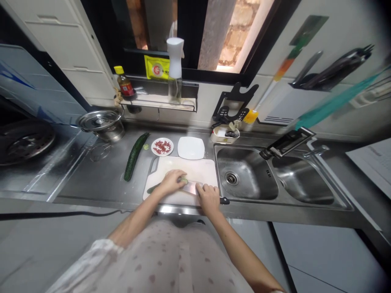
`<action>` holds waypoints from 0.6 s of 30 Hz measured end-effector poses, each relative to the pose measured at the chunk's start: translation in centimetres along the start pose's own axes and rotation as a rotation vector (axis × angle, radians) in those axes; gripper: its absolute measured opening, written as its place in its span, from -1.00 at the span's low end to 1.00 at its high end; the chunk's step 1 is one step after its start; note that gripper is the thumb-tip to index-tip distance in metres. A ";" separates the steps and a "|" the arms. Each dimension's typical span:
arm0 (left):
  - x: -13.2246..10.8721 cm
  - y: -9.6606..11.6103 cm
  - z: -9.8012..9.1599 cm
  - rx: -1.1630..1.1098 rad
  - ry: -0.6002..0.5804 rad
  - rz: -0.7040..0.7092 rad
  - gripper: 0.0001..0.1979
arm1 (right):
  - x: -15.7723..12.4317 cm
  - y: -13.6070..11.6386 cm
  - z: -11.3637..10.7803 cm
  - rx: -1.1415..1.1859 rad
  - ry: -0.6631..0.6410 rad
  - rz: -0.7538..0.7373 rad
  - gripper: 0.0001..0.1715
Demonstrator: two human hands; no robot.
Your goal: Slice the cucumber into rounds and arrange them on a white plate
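My left hand [171, 182] is closed over a cucumber piece [153, 188] lying on the white cutting board [161, 165]. One end pokes out left of my wrist, and a pale green cut part shows by my fingertips. My right hand [209, 198] is wrapped round a kitchen knife [191, 187]. Its wide blade lies close to my left fingertips, and the black handle end sticks out to the right. Whether the blade touches the cucumber I cannot tell. Behind the board stand a white plate with small red pieces [162, 146] and a square white plate [191, 148].
A whole cucumber [135, 158] lies left of the board, with a small green slice [146, 147] beside it. Further left is a lidded steel pot [104, 124]. The double sink [249, 195] borders the board's right. A shelf [159, 101] with bottles hangs behind.
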State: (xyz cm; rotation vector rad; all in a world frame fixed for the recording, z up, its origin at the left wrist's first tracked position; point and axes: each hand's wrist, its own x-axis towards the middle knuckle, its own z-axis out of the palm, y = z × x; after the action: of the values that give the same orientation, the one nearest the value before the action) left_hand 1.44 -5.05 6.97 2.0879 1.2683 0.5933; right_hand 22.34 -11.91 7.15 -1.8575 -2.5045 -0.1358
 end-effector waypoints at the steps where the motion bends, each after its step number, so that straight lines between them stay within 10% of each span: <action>1: 0.0 0.0 0.0 0.005 -0.018 -0.001 -0.75 | 0.0 0.0 -0.1 0.003 -0.012 0.002 -0.67; 10: 0.6 0.4 -0.3 -0.071 -0.036 -0.060 -0.87 | 0.1 0.2 -0.9 0.005 -0.102 0.006 -0.65; 18: 1.4 -6.0 0.2 -0.261 0.459 -0.573 -0.85 | -0.1 1.6 -0.5 0.014 -0.157 0.093 -0.61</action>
State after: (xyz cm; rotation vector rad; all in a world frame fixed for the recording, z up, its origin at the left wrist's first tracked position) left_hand -1.53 -1.81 2.68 1.3193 1.8339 0.9344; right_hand 23.86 -11.57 7.78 -2.0507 -2.5012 0.0308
